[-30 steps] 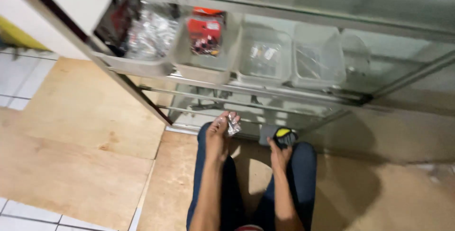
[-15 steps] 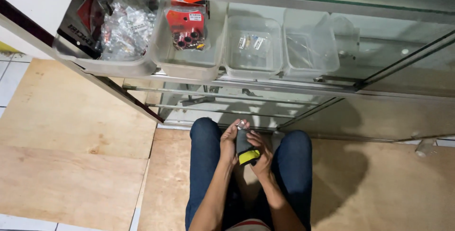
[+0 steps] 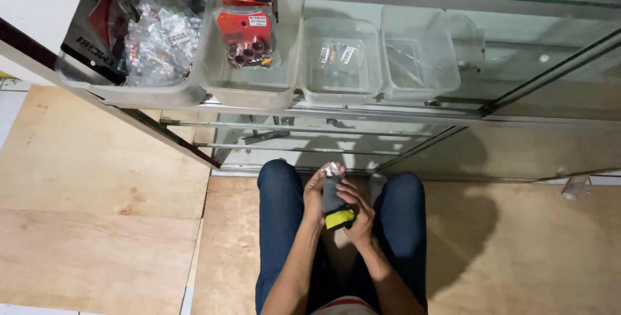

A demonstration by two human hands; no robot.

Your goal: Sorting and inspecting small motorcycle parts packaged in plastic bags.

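Both hands meet over the lap, between knees in blue jeans. Left hand pinches a small clear packet at its fingertips, raised just above the tool. Right hand is closed around a dark grey handheld tool with a yellow band; the packet sits right at the tool's top end, contact unclear.

Plywood floor sheets under and to both sides of the legs.

Straight ahead: glass display cabinet, metal-framed, its lower glass shelf directly past the knees.

Above that, a row of four clear plastic tubs on the upper shelf, side by side, touching or nearly so:
- far-left tub: heaped with small clear bags, plus a black-and-red flat pack leaning at its left wall
- second tub: red blister pack with dark round parts, tilted against the back
- third tub: two small white-labelled packets on the bottom
- fourth tub: thin clear item inside, can't identify

Cabinet's angled frame edge crosses the left side in front of the far-left tub.
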